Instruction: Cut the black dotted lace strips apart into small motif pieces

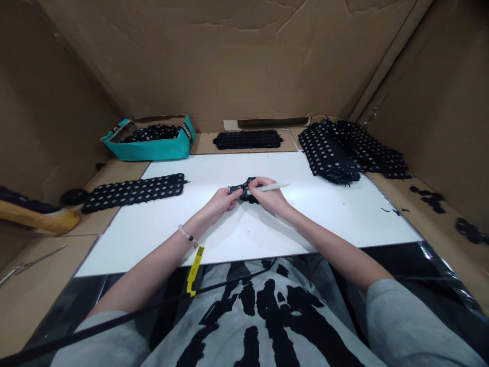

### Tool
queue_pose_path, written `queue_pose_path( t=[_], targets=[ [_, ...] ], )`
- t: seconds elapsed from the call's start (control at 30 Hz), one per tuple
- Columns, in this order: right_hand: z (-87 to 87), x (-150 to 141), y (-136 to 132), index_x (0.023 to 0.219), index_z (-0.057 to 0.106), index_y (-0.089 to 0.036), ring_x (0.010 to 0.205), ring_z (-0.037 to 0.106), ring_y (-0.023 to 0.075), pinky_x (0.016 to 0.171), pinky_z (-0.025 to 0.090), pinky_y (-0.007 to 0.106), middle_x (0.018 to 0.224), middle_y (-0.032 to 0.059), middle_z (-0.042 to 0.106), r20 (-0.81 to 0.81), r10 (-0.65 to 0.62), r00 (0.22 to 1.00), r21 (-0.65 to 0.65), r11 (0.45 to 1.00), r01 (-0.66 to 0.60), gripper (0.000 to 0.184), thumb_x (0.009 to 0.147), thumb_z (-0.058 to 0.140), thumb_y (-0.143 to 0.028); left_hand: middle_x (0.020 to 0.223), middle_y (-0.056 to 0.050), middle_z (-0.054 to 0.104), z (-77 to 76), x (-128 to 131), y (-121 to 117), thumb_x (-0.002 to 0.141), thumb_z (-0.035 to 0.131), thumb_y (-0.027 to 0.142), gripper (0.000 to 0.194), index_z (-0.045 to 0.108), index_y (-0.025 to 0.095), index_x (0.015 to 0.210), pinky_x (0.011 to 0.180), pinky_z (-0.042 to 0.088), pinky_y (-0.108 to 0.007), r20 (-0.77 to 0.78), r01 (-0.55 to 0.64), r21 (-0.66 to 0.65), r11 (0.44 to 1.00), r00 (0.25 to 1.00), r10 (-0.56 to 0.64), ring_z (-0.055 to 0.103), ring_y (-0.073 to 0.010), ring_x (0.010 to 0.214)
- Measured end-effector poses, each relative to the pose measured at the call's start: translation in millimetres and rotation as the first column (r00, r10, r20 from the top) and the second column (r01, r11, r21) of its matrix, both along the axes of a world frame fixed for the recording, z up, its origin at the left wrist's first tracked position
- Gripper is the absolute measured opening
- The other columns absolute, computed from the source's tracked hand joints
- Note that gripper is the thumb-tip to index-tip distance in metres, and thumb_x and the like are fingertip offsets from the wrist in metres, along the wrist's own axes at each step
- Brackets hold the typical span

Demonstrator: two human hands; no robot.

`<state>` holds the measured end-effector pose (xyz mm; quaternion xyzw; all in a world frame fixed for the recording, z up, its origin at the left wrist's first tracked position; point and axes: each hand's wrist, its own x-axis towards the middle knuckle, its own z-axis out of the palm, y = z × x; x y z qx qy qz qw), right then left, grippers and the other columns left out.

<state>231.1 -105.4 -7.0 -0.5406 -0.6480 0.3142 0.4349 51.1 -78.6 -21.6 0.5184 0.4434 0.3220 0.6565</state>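
Observation:
A small piece of black perforated lace (244, 192) lies at the middle of the white board (305, 224). My left hand (223, 200) pinches its left end with closed fingers. My right hand (267, 196) grips its right side and also holds a thin white pen-like tool (275, 187) that points to the right. Both hands rest low on the board, close together.
A long strip of black dotted lace (133, 192) lies at the board's left edge. A teal box (153, 148) with lace stands at the back left, another strip (248, 139) at the back middle, a stack of lace (344, 148) at the back right. Scissors (30, 262) lie at the left. Cardboard walls surround everything.

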Motion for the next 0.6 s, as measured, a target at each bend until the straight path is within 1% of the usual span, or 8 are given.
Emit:
queue_pose_path(
  t=[0.07,0.13,0.2,0.3,0.4,0.5,0.53,0.6],
  targets=[
    [-0.6,-2,-3,0.068,0.06,-0.02,0.087,0.058,0.0186,0.081,0.043,0.03,0.08,0.0021,0.067,0.078,-0.007,0.997,0.058,0.998,0.003,0.013,0.076,0.051,-0.025,0.055,0.007,0.031,-0.9,-1,1,0.075,0.075,0.039,0.041,0.044,0.017,0.062,0.044,0.012,-0.023,0.008,0.027,-0.017,0.999,1.0,-0.027,0.024,-0.003,0.045],
    [-0.4,-2,-4,0.068,0.058,-0.021,0.087,0.057,0.0188,0.079,0.042,0.03,0.078,0.002,0.067,0.123,-0.015,0.992,0.062,0.998,0.007,0.013,0.077,0.05,-0.025,0.055,0.007,0.031,-1.4,-2,2,0.076,0.075,0.039,0.04,0.045,0.017,0.062,0.044,0.013,-0.023,0.016,0.056,-0.039,0.998,0.998,-0.056,0.024,-0.0032,0.045],
    [0.7,-1,-2,0.067,0.058,-0.02,0.08,0.057,0.0176,0.072,0.041,0.028,0.075,0.0014,0.066,0.13,-0.004,0.992,0.015,1.0,0.002,0.013,0.076,0.05,-0.026,0.055,0.006,0.033,-1.2,-2,2,0.077,0.074,0.038,0.038,0.045,0.017,0.063,0.045,0.014,-0.023,0.004,0.068,-0.039,0.997,0.998,-0.067,0.026,-0.0036,0.045],
    [3.5,3,0,0.066,0.058,-0.019,0.069,0.055,0.0147,0.062,0.039,0.026,0.07,0.0003,0.065,0.112,0.024,0.993,-0.064,0.998,-0.017,0.012,0.074,0.051,-0.026,0.056,0.005,0.037,0.2,-3,4,0.078,0.072,0.036,0.036,0.046,0.017,0.063,0.045,0.016,-0.023,-0.047,0.089,-0.003,0.996,0.995,-0.089,0.03,-0.0045,0.045],
    [7.2,8,1,0.067,0.06,-0.019,0.066,0.055,0.0134,0.06,0.038,0.024,0.069,-0.0001,0.065,0.101,0.024,0.995,-0.091,0.996,-0.014,0.013,0.073,0.051,-0.026,0.057,0.003,0.043,1.5,-7,5,0.08,0.07,0.036,0.031,0.051,0.016,0.066,0.045,0.021,-0.023,-0.123,0.13,0.026,0.991,0.984,-0.126,0.035,-0.0057,0.046],
    [11.2,13,3,0.067,0.061,-0.019,0.066,0.056,0.0135,0.06,0.039,0.024,0.069,-0.0006,0.065,0.096,0.005,0.995,-0.123,0.992,0.007,0.012,0.072,0.053,-0.026,0.054,0.003,0.045,1.1,-12,7,0.079,0.07,0.036,0.028,0.055,0.016,0.068,0.044,0.023,-0.023,-0.26,0.103,0.098,0.99,0.963,-0.074,0.039,-0.0067,0.045],
    [12.2,15,4,0.066,0.061,-0.019,0.066,0.056,0.0138,0.06,0.04,0.024,0.069,-0.0008,0.065,0.09,-0.006,0.996,-0.123,0.992,0.017,0.012,0.072,0.054,-0.027,0.053,0.003,0.045,0.8,-14,8,0.079,0.071,0.037,0.028,0.055,0.016,0.067,0.044,0.022,-0.023,-0.279,0.082,0.126,0.989,0.959,-0.044,0.038,-0.0067,0.044],
    [13.2,16,6,0.065,0.061,-0.019,0.068,0.057,0.0144,0.063,0.041,0.024,0.07,-0.0006,0.066,0.052,-0.031,0.998,-0.093,0.995,0.035,0.012,0.072,0.055,-0.027,0.053,0.004,0.044,0.7,-14,9,0.077,0.073,0.037,0.031,0.054,0.016,0.065,0.043,0.022,-0.022,-0.242,0.048,0.142,0.989,0.97,-0.012,0.038,-0.006,0.043]
  ],
)
